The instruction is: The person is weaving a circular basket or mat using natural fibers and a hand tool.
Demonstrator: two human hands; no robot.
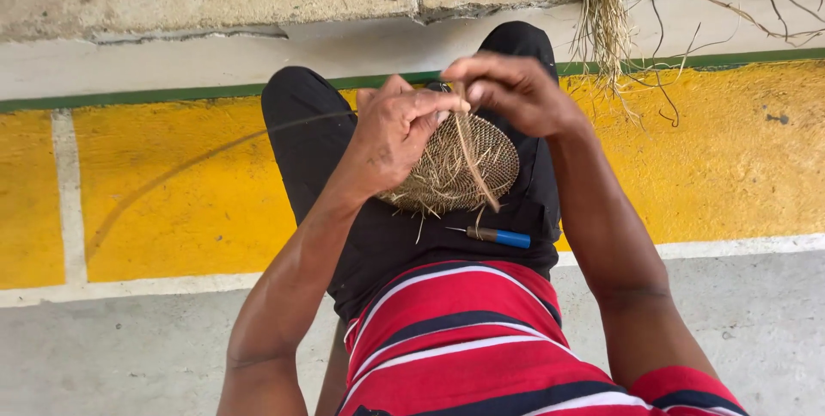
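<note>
Shirt [481,339]: red-striped, lying nearest the lens.
Awl [494,235]: blue-handled, resting on the lap.
Disc [464,167]: woven fibre, sitting above the knees; probably light, springy, fraying at the rim; grip by the edge.
Left hand [400,132]: clamping the disc's rim.
Right hand [511,89]: pinching a thin strand [471,158], likely brittle.

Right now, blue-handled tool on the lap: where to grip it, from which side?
Grip the blue-handled tool by its blue end, coming from above on the right hand side. It lies flat across the black trousers with the thin metal tip pointing left, toward the woven disc. The handle end is thicker and clear of the weave, so probably the safest hold.
</note>
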